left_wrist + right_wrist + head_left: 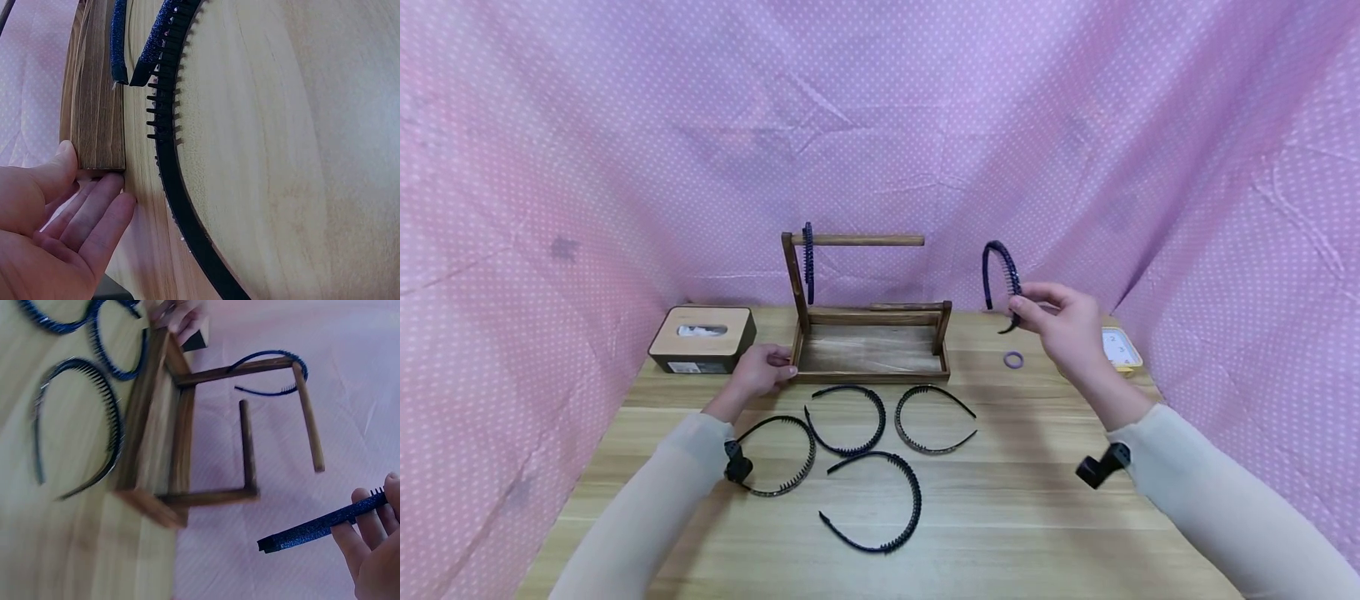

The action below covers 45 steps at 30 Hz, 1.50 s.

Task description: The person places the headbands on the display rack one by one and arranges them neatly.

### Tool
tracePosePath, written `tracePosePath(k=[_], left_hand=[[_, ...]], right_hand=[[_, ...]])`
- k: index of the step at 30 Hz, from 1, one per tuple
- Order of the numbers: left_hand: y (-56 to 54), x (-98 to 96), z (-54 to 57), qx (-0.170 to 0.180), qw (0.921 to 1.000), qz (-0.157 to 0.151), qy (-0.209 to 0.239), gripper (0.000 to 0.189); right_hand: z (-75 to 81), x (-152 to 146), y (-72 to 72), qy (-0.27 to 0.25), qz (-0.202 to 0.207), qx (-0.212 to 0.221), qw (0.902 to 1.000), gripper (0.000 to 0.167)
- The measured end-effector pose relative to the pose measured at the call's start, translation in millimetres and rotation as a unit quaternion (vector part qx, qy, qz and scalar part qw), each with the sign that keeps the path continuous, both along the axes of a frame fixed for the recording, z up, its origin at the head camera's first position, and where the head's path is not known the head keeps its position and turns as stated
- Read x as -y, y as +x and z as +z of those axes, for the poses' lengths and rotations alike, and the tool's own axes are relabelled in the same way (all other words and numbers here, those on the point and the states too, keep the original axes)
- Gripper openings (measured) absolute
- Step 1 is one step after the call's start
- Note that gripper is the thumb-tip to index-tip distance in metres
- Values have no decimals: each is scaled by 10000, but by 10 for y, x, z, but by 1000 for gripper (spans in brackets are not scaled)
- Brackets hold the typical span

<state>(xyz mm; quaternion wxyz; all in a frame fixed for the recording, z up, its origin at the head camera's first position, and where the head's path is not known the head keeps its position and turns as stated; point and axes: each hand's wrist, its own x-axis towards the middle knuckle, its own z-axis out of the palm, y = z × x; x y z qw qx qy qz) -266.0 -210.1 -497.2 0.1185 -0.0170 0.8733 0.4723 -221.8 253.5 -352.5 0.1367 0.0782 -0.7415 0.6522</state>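
My right hand (pixel 1063 329) is raised to the right of a wooden rack (pixel 872 377) and pinches a dark toothed headband (pixel 1012 271) between thumb and fingers. In the right wrist view this headband (pixel 306 535) shows a glittery blue surface. At the rack's left end, my left hand (pixel 763 371) grips the base corner, thumb on one face and fingers against the end, as the left wrist view shows. Another dark headband (pixel 808 262) hangs on the rack's upper bar (pixel 872 240), near the upright. The lower bar (pixel 906 307) is bare.
Several headbands lie in front of the rack, among them a front one (pixel 917 500) and a right one (pixel 898 421). A tissue box (pixel 700 364) stands left. To the right are a purple ring (pixel 1013 360) and a yellow-framed clock (pixel 1122 346). Pink dotted cloth (pixel 865 125) surrounds the table.
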Motion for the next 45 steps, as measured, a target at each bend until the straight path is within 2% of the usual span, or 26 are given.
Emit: tracePosePath(k=[3,10,13,18,22,32,40,45], left_hand=[[2,17,6,21,10000,-48,-41,46],[-4,42,20,51,10000,-16,-33,44],[-10,45,25,51,10000,-16,-44,44],[-28,53,21,14,10000,-46,-79,45],[-33,47,15,-13,9999,-69,-113,45],[-38,47,-1,-24,9998,-58,-181,44],[-26,34,-8,16,9999,-78,-80,44],[-23,25,1,-3,9999,-82,-73,44]], right_hand=[[49,191,-136,-215,20,58,9998,31],[113,621,-427,-172,-11,213,9996,30],[119,796,-538,-393,74,275,9988,28],[95,1072,-682,-633,140,554,9964,27],[26,1289,-783,-698,199,613,9955,27],[-73,1857,-1007,-484,125,872,9949,19],[-182,2227,-1065,-220,45,910,9956,16],[-220,2354,-1076,-416,89,1021,9939,17]])
